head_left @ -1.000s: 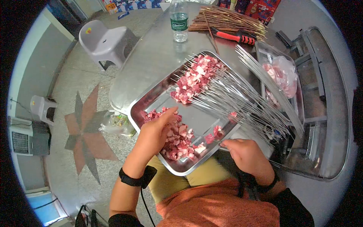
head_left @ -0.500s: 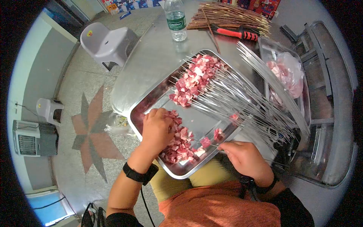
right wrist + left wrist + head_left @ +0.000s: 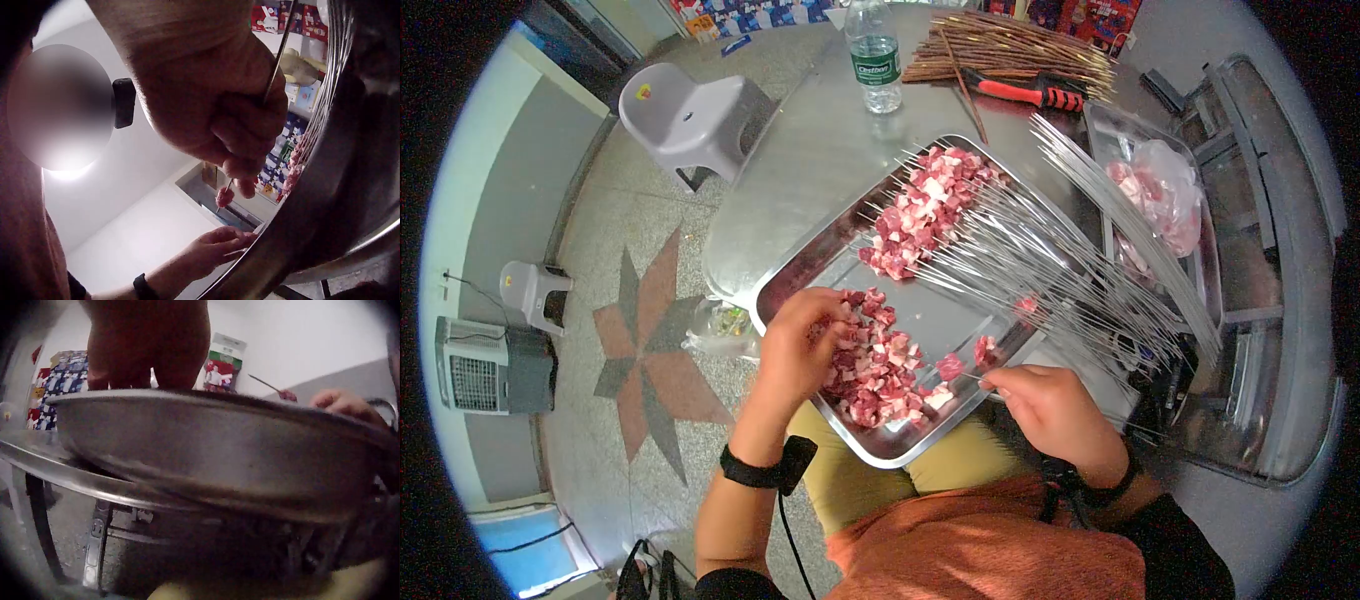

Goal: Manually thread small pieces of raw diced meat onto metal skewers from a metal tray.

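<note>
1. Right hand [image 3: 1055, 415] grips a thin, straight grey metal skewer [image 3: 280, 56], lower right of centre; long axis runs leftward, slightly up, through one pinkish-red meat cube [image 3: 949, 367].
2. Glossy red-and-white diced-meat pile [image 3: 875, 370] lies left of it, in a round-cornered silvery steel tray [image 3: 206, 453]; left hand [image 3: 795, 345] is nearer.
3. Left hand's fingers bend at the pile's left edge; cannot tell whether they pinch anything.

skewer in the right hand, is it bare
No, the right wrist view shows a piece of meat near the tip of the skewer in the right hand.
</note>
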`<state>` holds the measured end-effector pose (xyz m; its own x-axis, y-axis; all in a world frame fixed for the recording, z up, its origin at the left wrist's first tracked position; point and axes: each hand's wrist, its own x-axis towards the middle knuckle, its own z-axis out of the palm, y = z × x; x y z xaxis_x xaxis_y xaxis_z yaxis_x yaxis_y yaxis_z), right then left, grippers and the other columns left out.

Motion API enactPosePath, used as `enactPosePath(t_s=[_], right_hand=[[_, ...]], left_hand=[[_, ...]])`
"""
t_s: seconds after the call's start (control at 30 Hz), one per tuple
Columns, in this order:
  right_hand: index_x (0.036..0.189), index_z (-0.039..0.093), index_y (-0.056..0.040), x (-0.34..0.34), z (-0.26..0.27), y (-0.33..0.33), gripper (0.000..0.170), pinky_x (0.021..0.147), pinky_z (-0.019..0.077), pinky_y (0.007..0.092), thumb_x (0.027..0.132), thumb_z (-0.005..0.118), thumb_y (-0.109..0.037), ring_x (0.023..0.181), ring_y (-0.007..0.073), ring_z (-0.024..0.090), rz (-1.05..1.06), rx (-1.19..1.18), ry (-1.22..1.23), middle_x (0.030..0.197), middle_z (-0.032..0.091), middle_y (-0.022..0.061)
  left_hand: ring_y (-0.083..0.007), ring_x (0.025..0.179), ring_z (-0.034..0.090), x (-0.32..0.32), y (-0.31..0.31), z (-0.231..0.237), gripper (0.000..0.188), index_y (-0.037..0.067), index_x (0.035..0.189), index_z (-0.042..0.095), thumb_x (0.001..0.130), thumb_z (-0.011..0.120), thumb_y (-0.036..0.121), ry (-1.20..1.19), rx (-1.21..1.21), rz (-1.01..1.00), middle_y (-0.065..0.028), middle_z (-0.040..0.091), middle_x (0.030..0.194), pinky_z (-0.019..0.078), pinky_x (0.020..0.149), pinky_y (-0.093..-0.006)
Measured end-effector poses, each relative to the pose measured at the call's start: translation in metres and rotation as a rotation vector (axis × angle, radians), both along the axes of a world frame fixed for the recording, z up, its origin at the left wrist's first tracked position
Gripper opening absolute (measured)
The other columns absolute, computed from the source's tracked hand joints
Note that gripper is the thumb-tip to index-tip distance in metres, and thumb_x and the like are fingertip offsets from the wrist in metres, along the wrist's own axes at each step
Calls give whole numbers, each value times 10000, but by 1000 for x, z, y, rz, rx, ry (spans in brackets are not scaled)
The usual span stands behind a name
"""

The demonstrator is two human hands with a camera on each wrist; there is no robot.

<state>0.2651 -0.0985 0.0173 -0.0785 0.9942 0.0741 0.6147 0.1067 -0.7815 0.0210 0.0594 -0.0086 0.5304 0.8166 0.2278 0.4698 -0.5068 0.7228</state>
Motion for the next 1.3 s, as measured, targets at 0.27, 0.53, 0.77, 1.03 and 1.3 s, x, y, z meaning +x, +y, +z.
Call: enactPosePath(t_s=[0.27, 0.53, 0.77, 1.03, 1.3], right_hand=[[965, 589, -31, 0, 7, 0, 181, 639, 487, 413, 800, 521, -62, 731, 354, 596, 9, -13, -39, 827, 616, 181], [957, 587, -31, -4, -2, 4, 173, 644, 486, 412, 805, 512, -65, 742, 352, 596, 16, 13, -19, 831, 616, 181], [968, 574, -25, -15, -3, 8, 177, 649, 482, 420, 808, 509, -67, 760, 367, 589, 54, -17, -55, 853, 608, 184], [976, 573, -31, -15, -4, 9, 184, 641, 480, 424, 807, 511, -67, 747, 376, 584, 50, -21, -54, 842, 601, 194], [1005, 581, -12, -31, 5, 16, 238, 612, 465, 372, 774, 527, 6, 709, 343, 583, -35, 18, -128, 804, 586, 178]], left_hand=[[-277, 899, 513, 21, -5, -7, 186, 75, 751, 637, 567, 635, 52, 429, 382, -89, -64, 570, 930, 411, 785, -404], [-266, 782, 622, -4, -8, 8, 87, 8, 828, 607, 758, 586, -39, 16, -64, 128, -123, 605, 848, 492, 711, -335], [-311, 769, 590, -10, -11, 4, 214, 35, 883, 630, 672, 663, 34, 167, 142, 99, -134, 623, 843, 465, 709, -376], [-281, 727, 586, -4, -7, 6, 179, 44, 880, 624, 706, 663, 54, 244, 13, 87, -90, 611, 836, 470, 676, -330], [-116, 776, 589, -1, -31, 17, 199, -13, 1051, 588, 863, 542, 34, -566, -827, 166, -69, 620, 894, 493, 714, -229]])
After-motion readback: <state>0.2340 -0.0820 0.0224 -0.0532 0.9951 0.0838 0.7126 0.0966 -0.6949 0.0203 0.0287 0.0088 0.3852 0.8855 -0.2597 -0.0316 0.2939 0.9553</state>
